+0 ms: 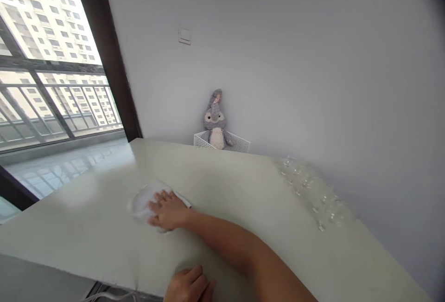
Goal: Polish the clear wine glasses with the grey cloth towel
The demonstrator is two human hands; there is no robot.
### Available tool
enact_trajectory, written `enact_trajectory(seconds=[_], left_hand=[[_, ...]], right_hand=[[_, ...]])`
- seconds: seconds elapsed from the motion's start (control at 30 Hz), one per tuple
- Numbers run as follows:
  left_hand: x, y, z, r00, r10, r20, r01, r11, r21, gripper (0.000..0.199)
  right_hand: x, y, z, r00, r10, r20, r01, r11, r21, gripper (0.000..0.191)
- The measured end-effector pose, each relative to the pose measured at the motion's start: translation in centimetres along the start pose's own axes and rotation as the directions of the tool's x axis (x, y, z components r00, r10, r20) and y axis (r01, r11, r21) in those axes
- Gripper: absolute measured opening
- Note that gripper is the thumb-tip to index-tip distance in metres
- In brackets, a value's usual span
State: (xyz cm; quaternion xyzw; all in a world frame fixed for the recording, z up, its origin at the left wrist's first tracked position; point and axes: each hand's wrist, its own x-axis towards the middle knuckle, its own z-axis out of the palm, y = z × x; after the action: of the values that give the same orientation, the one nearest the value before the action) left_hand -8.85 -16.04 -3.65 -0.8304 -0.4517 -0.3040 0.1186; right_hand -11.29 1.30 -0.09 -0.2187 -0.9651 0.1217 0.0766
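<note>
Cut off by the lower edge of the view, the left hand is seen at the near edge of the pale surface, its fingers loosely curled and nothing visibly held. Farther out, the right hand is laid flat on a white cloth, fingers slightly spread, and the cloth is pressed to the surface under the palm rather than clamped. The hands are held apart, with the right forearm stretched across from the lower right. Beyond the right hand, a grey-and-white plush toy is seated in a white perforated basket at the far edge of the surface, against the wall. A switch plate is mounted higher on that wall. To the right of the hands, a cluster of clear plastic pieces is spread near the wall, too blurred to be identified. To the left, a dark window frame is seen, with tower blocks beyond a railing
</note>
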Motion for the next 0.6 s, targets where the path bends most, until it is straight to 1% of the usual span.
enact_trajectory(seconds=[0.07,0.13,0.17,0.23,0.27,0.3,0.33,0.37,0.4,0.43,0.5,0.53,0.57,0.6], left_hand=[[0.2,0.2,-0.4,1.000,-0.003,-0.003,0.003,1.000,-0.022,0.024],[0.3,0.3,-0.7,1.000,-0.002,0.001,0.002,1.000,-0.029,0.024],[0.2,0.4,-0.9,1.000,-0.008,0.007,0.008,0.999,-0.031,0.025],[0.1,0.5,-1.1,0.999,-0.032,0.020,0.032,0.999,-0.031,0.025],[0.0,0.5,-1.1,0.999,-0.044,0.026,0.044,0.998,-0.032,0.025],[0.0,0.5,-1.2,0.998,-0.054,0.033,0.055,0.998,-0.034,0.025],[0.0,0.5,-1.2,0.997,-0.066,0.039,0.067,0.997,-0.033,0.026],[-0.1,0.6,-1.2,0.996,-0.074,0.042,0.075,0.997,-0.034,0.027],[-0.1,0.6,-1.1,0.996,-0.080,0.045,0.082,0.996,-0.038,0.028],[0.0,0.5,-1.1,0.995,-0.089,0.044,0.091,0.995,-0.043,0.029],[-0.1,0.5,-1.1,0.993,-0.110,0.044,0.113,0.991,-0.066,0.031],[-0.1,0.6,-1.1,0.992,-0.122,0.044,0.126,0.988,-0.090,0.032],[-0.1,0.6,-1.3,0.989,-0.136,0.048,0.141,0.982,-0.123,0.033],[-0.1,0.7,-1.5,0.987,-0.150,0.054,0.157,0.974,-0.163,0.034]], right_hand=[[-3.4,-1.9,0.1,0.995,-0.099,-0.016,0.099,0.995,0.009,0.059],[-7.3,-2.4,-0.3,0.993,-0.113,-0.031,0.113,0.993,0.015,0.058],[-9.3,-2.1,-0.6,0.995,-0.089,-0.039,0.090,0.996,0.018,0.058],[-13.2,-0.7,-1.3,0.999,0.019,-0.050,-0.018,1.000,0.019,0.058],[-15.1,0.4,-1.7,0.993,0.100,-0.056,-0.099,0.995,0.016,0.058],[-16.9,1.7,-2.1,0.981,0.188,-0.055,-0.188,0.982,0.013,0.058],[-18.7,3.1,-2.6,0.958,0.281,-0.054,-0.281,0.960,0.006,0.057],[-20.6,4.5,-3.2,0.928,0.369,-0.049,-0.370,0.929,-0.006,0.056],[-22.4,6.0,-3.8,0.884,0.465,-0.051,-0.466,0.885,-0.019,0.055],[-24.2,7.3,-4.3,0.830,0.554,-0.059,-0.557,0.830,-0.035,0.056],[-27.6,9.3,-5.2,0.696,0.713,-0.082,-0.718,0.693,-0.070,0.057],[-29.2,9.9,-5.5,0.633,0.768,-0.101,-0.774,0.627,-0.081,0.057],[-30.5,10.1,-5.7,0.579,0.807,-0.121,-0.816,0.572,-0.089,0.058],[-31.7,10.0,-5.7,0.540,0.830,-0.139,-0.842,0.532,-0.092,0.059]])
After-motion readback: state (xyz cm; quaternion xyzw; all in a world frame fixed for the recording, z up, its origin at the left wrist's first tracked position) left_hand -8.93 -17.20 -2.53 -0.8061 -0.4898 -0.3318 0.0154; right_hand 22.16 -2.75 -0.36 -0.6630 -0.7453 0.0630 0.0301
